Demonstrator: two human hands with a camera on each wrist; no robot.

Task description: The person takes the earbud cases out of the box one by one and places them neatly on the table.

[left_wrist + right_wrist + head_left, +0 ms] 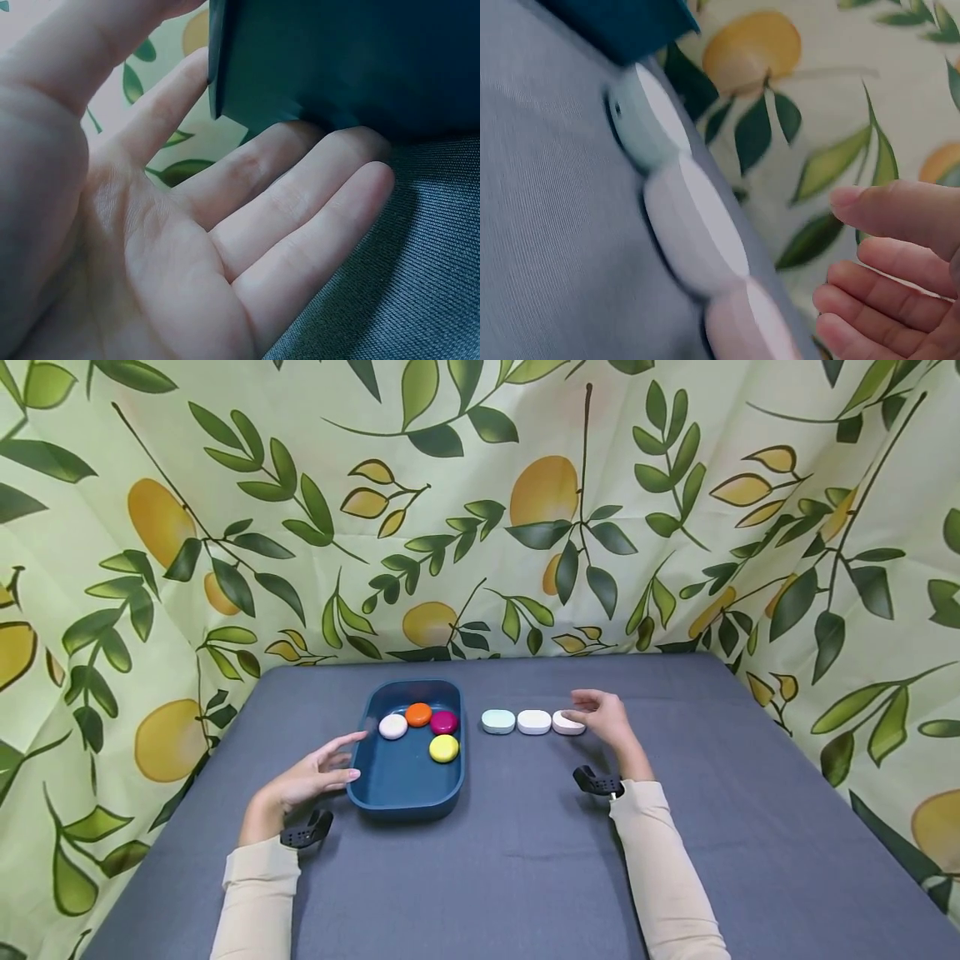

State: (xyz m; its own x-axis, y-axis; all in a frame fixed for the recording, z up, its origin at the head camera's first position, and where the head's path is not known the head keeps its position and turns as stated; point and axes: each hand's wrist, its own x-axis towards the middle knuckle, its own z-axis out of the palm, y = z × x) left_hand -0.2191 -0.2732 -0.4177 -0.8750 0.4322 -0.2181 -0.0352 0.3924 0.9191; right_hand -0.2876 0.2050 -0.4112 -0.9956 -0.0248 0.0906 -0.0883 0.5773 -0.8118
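Note:
My left hand [311, 777] is at the left wall of a blue rectangular bin [408, 810], its fingers relaxed and touching or almost touching that wall. In the left wrist view the fingers [292, 262] lie against the dark bin side [315, 60]. The bin contains round, glossy pieces: white [393, 727], orange [418, 714], magenta [444, 722] and yellow [443, 748]. My right hand [603, 718] hovers with loosely bent fingers by a pale pink oval case [742, 322], which it partly covers in the head view. Nothing shows in its grasp.
Left of the pink case, a white oval case [534, 722] and a mint oval case [498, 721] continue the row beside the bin. A grey cloth [510, 877] covers the table. Leaf-and-fruit patterned fabric [480, 527] hangs behind and at both sides.

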